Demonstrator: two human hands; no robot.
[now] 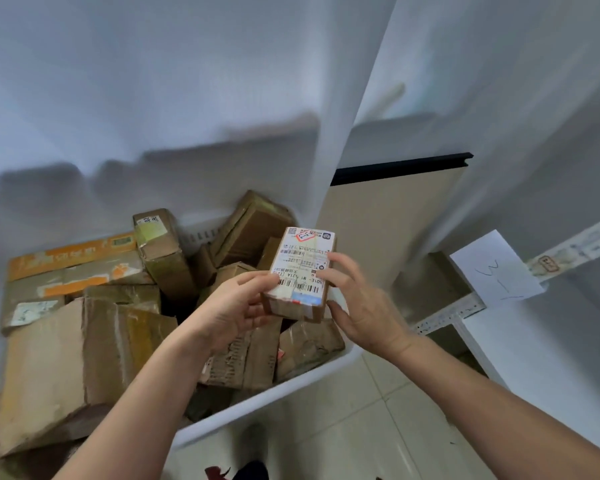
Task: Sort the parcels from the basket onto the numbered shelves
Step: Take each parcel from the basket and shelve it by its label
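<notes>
A small cardboard parcel (pixel 300 271) with a white shipping label and a red-edged sticker is held above the basket. My left hand (pixel 236 308) grips its left side and my right hand (pixel 357 301) grips its right side, label facing up. The white basket (pixel 291 386) below is full of several brown cardboard parcels, among them a large crumpled box (pixel 70 362) at the left and an orange-printed box (pixel 73 261) behind it. The white shelf unit (pixel 548 344) stands at the right, with a handwritten paper number tag (pixel 496 268) on its edge.
A white shelf post (pixel 340 133) rises just behind the held parcel. A beige panel with a black top edge (pixel 395 216) stands between the post and the shelves. Pale floor tiles (pixel 361 427) show below the basket rim. A labelled shelf rail (pixel 575 251) runs along the right.
</notes>
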